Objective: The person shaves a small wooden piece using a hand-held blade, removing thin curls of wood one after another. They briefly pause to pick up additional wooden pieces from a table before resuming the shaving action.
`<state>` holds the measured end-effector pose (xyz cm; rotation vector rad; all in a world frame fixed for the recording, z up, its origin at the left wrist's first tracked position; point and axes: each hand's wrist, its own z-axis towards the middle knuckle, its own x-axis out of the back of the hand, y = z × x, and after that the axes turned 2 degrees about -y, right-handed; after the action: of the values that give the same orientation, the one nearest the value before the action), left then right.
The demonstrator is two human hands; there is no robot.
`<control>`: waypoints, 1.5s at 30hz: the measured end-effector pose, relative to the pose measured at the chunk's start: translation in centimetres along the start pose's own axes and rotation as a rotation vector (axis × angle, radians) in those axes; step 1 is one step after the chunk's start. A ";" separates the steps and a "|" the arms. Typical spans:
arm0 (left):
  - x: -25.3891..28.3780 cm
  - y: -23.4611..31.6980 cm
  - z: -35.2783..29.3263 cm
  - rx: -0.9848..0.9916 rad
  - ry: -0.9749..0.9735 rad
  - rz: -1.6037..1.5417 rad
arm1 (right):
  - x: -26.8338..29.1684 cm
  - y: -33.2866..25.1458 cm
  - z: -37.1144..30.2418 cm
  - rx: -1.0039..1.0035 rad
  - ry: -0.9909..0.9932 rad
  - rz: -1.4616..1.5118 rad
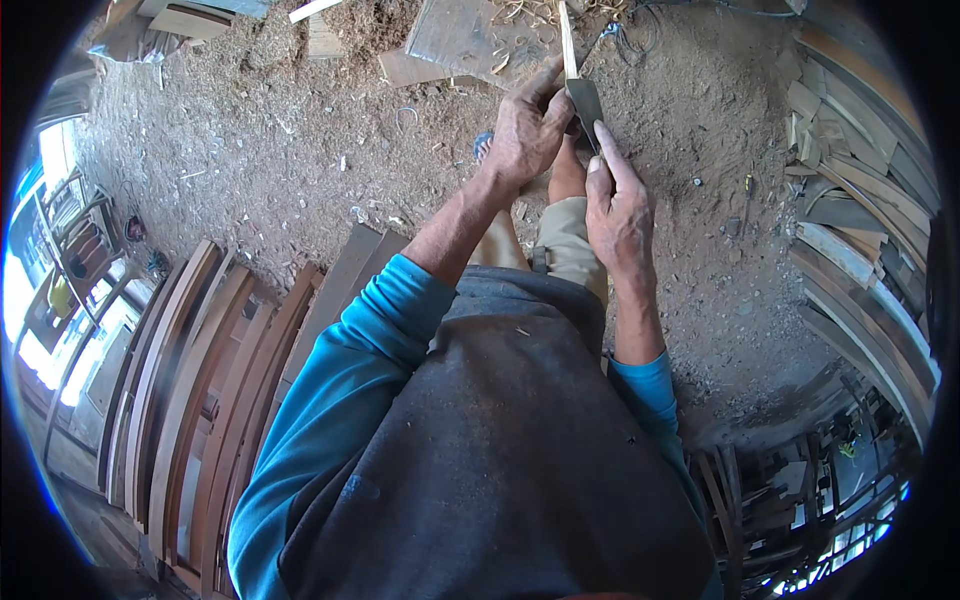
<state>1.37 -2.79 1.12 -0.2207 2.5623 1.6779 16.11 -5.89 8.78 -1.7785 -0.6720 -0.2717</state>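
Observation:
My left hand (528,138) is closed round the near end of a narrow, pale wooden stick (568,42), which points away from me. In my right hand (620,212) is a dark tool with a flat, wide blade (584,101) that narrows toward my fingers. My right index finger lies stretched along it, and the thumb presses from the other side. The blade's broad end meets the stick beside my left fingertips. The tool's handle is hidden in my palm, so its exact kind cannot be made out.
Curled wood shavings (525,14) lie by a grey board (450,35) on the dusty ground. Long planks (190,330) stand stacked on the left, and more boards (860,250) are piled on the right. Dark scrap wood (780,500) fills the lower right. A wire (640,45) runs past the shavings.

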 end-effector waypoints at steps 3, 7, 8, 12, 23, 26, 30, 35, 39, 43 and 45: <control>0.5 0.2 0.3 0.025 -0.050 0.007 | 0.1 0.1 0.0 0.010 -0.002 -0.004; 1.0 0.3 0.3 0.006 -0.052 0.039 | 0.1 0.0 -1.1 0.021 -0.025 0.026; 1.3 0.8 0.3 0.018 -0.083 0.041 | 0.1 0.1 -1.0 0.031 -0.024 0.014; 1.2 0.7 0.3 0.016 -0.098 -0.053 | 0.2 -0.1 1.5 -0.061 -0.074 -0.042; 1.5 -0.2 0.9 -0.053 -0.060 0.162 | 1.0 -1.8 1.3 -0.020 -0.094 -0.192; 1.2 0.2 0.9 0.042 -0.074 0.127 | 0.4 -0.5 3.8 0.022 -0.054 -0.217; 0.9 0.2 0.4 0.077 -0.007 0.056 | 0.5 -1.1 3.8 0.023 -0.060 -0.198; 0.9 -1.5 0.9 -0.025 0.074 0.137 | 0.1 -1.6 0.9 0.073 -0.028 -0.255; 1.0 0.0 0.4 0.051 0.001 0.128 | -0.1 -1.1 2.2 -0.005 -0.072 -0.280; 0.1 0.0 -0.2 0.083 0.142 -0.003 | -0.6 -1.2 4.8 -0.018 -0.074 -0.211; -0.5 0.3 -0.2 0.098 0.148 0.007 | -0.2 -1.3 5.0 -0.019 -0.072 -0.240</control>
<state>1.84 -2.85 1.50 -0.3427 2.7457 1.5889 14.47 -1.07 8.14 -1.7320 -0.9394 -0.3792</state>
